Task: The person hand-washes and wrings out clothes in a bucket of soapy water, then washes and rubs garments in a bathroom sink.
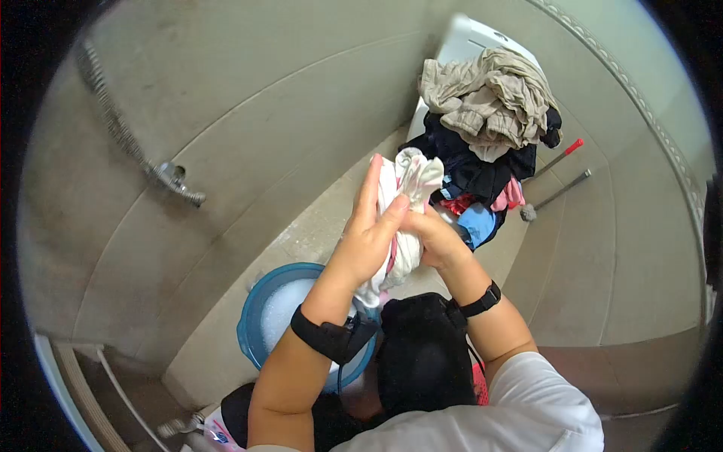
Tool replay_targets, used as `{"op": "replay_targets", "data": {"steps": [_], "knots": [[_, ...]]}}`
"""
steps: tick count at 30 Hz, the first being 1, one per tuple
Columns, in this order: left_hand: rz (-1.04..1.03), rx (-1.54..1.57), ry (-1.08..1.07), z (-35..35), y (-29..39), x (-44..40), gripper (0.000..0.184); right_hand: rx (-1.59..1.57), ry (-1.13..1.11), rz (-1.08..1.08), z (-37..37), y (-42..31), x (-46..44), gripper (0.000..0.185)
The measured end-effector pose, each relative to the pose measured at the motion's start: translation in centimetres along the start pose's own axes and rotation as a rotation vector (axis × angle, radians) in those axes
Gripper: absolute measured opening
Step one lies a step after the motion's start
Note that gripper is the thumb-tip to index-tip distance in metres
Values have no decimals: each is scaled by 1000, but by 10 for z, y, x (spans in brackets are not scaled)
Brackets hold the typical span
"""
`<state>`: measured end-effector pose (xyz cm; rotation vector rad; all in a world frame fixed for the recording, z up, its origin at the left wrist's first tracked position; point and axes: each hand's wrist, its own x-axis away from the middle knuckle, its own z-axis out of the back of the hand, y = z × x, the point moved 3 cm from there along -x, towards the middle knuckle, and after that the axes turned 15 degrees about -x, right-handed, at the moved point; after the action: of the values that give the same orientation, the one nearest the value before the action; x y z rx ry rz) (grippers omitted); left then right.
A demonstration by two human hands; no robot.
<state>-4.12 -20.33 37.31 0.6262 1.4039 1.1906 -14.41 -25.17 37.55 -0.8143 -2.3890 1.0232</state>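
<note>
Above the far-right rim of the blue basin (250, 320), the left hand (364, 232) and right hand (432, 235) are grasping a white cloth (407, 252) in their fingers — its long axis is slanting away from the basin, left hand nearer.

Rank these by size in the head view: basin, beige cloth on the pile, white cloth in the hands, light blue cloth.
1. Basin and beige cloth: unranked, as the left arm hides part of the basin.
2. White cloth, probably enlarged by nearness.
3. Light blue cloth, smallest.
</note>
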Motion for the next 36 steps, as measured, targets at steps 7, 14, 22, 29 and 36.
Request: {"op": "replay_targets", "data": {"steps": [7, 14, 22, 29, 36], "knots": [[80, 193, -47, 4, 68, -74, 62, 213, 105, 18, -37, -133, -5, 53], [542, 287, -91, -9, 132, -136, 64, 608, 372, 23, -68, -342, 8, 58], [654, 12, -95, -73, 111, -188, 66, 880, 542, 55, 10, -441, -44, 68], [771, 14, -107, -68, 129, -214, 55, 1200, 623, 34, 24, -470, -76, 81], [777, -81, -120, -83, 108, -213, 46, 1658, 860, -346, 72, -398, -100, 107]]}}
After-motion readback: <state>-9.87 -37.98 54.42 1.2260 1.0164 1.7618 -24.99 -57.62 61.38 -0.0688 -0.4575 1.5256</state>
